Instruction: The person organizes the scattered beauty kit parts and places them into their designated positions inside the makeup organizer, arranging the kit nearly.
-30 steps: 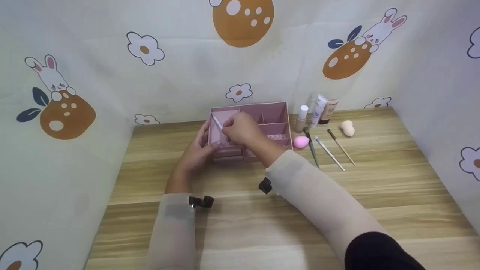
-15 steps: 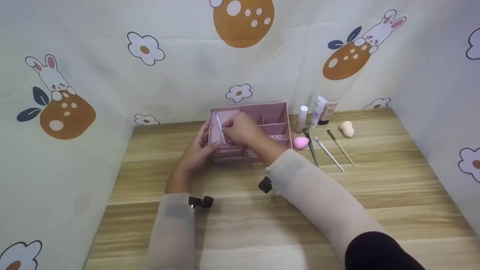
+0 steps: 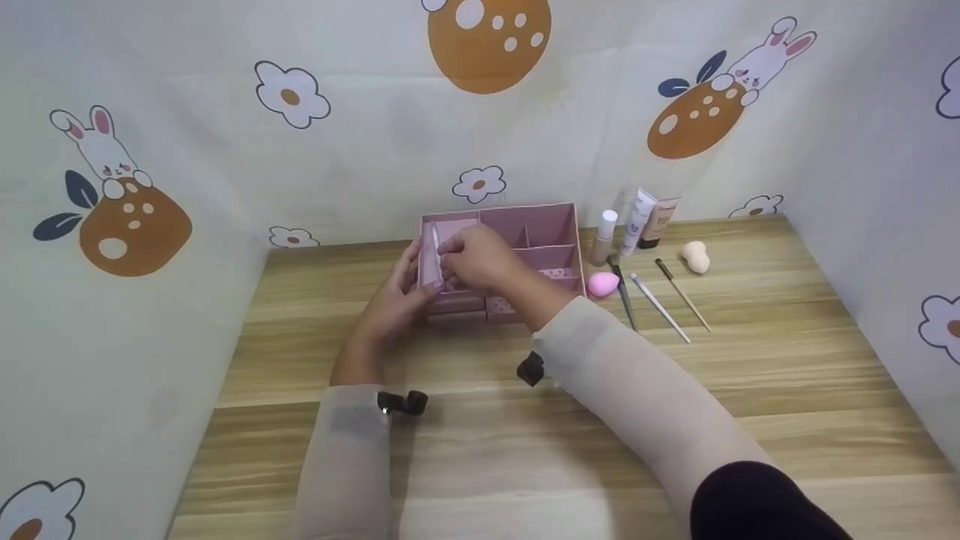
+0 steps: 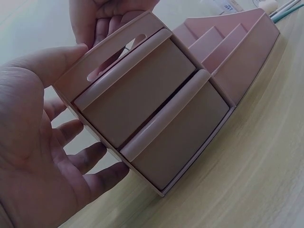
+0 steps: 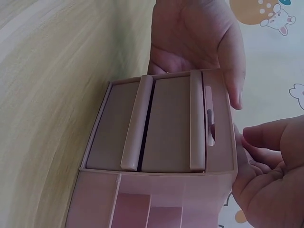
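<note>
A pink cosmetics organizer [image 3: 551, 221] with open compartments on top stands at the back of the table. Two drawers, an upper drawer [image 4: 147, 90] and a lower drawer [image 4: 185, 130], fill its front left part, below a panel with a slot. My left hand [image 3: 397, 300] holds the organizer's left side, thumb on the front top edge and fingers along the side wall. Inside the top left compartment, my right hand [image 3: 480, 259] pinches a thin, pale divider-like strip [image 3: 436, 241] that stands nearly front to back. Its lower part is hidden.
Right of the organizer lie a pink makeup sponge [image 3: 603, 284], a dark brush [image 3: 625, 296], a white brush [image 3: 660, 306], a brown brush [image 3: 682, 294] and a beige sponge [image 3: 696, 257]. Behind them stand a white-capped bottle [image 3: 604, 236], a white tube [image 3: 637, 221] and a beige tube [image 3: 660, 221].
The pale strip has turned from a slant to nearly front to back and shifted slightly left. The right hand has moved a little with it; the left hand stays put.
</note>
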Demonstrator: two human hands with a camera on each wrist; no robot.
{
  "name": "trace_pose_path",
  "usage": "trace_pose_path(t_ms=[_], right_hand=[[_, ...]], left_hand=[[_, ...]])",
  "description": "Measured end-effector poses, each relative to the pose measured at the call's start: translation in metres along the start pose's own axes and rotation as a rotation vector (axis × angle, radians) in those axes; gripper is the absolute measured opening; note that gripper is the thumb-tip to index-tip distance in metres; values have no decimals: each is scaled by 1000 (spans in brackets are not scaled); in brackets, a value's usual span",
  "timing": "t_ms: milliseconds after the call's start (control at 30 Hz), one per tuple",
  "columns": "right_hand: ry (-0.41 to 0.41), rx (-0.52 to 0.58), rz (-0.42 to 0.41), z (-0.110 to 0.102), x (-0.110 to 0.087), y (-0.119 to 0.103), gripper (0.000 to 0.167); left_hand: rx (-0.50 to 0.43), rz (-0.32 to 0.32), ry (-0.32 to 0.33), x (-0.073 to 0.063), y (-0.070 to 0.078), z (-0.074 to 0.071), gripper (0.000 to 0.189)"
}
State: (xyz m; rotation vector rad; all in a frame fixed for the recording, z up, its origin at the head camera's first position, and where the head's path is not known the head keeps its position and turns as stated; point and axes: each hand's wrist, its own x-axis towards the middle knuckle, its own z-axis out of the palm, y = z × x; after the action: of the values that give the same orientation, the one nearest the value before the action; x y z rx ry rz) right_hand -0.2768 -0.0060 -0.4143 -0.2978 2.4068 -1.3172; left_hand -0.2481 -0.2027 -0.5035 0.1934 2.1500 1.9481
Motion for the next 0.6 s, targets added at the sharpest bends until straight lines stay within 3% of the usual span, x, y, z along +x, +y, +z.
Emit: trace_pose_path(t_ms=[267,600], right_hand=[[46,84,-18,-14,-13,8,34],[162,141,-69,-54,-50,37,29]], left_hand=[[40,-26,24,0,1,0,91],[49,-17,31,0,1,0,92]])
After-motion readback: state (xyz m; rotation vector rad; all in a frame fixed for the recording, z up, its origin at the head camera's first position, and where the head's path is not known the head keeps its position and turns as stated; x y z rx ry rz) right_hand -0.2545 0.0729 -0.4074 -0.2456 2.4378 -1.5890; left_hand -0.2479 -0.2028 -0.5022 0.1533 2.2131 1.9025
